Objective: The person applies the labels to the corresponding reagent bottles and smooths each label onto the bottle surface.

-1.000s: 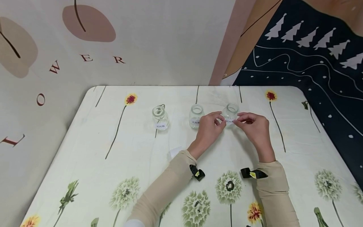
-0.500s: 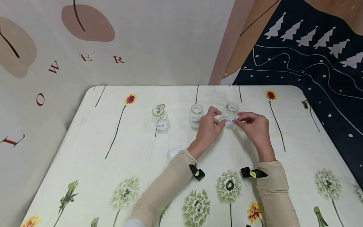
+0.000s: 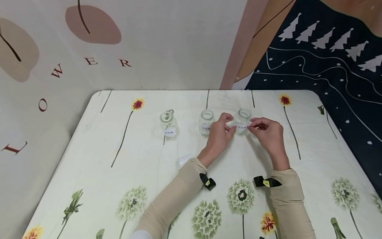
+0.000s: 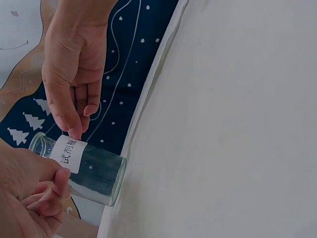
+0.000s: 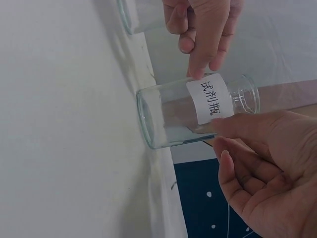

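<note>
A clear glass bottle [image 3: 240,121] with a white handwritten label [image 5: 209,99] stands upright on the table, its mouth uncovered. My right hand [image 3: 267,132] is at the bottle's right side; its thumb presses the label's edge and its fingers curl by the glass. On the opposite side, my left hand [image 3: 219,134] touches the label's other edge with its thumb, index finger extended near the bottle's shoulder. The label lies against the curved glass in the right wrist view. A second labelled bottle [image 3: 204,126] stands just behind my left hand, partly hidden by it.
Farther left stands a third labelled glass bottle [image 3: 169,126]. A pale piece of paper [image 3: 184,159] lies beside my left forearm. The flower-print table [image 3: 89,149] has its far edge against a patterned wall covering [image 3: 179,43].
My left thumb and index finger have drawn back slightly from the bottle, showing more of the label. The right hand has barely shifted; the bottles stay in place.
</note>
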`<act>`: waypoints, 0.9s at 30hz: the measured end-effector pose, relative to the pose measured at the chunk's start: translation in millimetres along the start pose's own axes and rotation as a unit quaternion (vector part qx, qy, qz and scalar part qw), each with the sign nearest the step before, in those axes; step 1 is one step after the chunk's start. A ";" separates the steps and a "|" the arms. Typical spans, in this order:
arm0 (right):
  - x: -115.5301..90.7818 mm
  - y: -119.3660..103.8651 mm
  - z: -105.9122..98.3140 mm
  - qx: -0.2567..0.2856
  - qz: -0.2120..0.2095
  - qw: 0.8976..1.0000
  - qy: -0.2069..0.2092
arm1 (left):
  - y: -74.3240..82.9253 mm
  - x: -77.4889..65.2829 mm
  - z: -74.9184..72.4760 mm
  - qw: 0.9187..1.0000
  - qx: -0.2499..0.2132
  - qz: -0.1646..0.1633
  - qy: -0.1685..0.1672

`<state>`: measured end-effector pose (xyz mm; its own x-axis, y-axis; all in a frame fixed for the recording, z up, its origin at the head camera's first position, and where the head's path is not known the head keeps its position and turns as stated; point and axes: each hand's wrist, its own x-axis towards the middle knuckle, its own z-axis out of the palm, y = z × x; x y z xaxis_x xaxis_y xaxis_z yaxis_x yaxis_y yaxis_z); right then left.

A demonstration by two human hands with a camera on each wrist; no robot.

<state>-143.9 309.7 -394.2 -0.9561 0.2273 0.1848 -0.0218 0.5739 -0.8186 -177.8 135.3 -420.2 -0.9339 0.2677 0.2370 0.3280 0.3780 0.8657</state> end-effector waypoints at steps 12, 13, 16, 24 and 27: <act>0.1 0.5 -3.2 0.011 0.007 0.999 -0.032 | 3.9 1.2 -4.1 1.000 -0.001 -0.019 -0.019; 0.2 1.1 -2.5 0.012 0.005 0.999 -0.032 | 4.0 1.3 -4.1 1.000 0.000 -0.019 -0.020; 0.1 2.5 -0.6 0.011 -0.007 0.999 -0.032 | 3.9 1.0 -4.5 1.000 0.005 -0.017 -0.019; 0.0 3.6 3.0 0.006 -0.021 1.000 -0.022 | 2.4 1.4 -4.2 1.000 0.008 -0.010 -0.015; -0.3 2.6 3.1 0.011 -0.019 1.000 -0.018 | 2.5 2.1 -3.9 1.000 0.011 -0.011 -0.014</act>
<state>-144.6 308.6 -398.0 -0.9646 0.1761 0.1965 -0.0648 0.5640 -0.8233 -179.5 133.3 -415.8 -0.9365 0.2839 0.2058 0.3114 0.4032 0.8605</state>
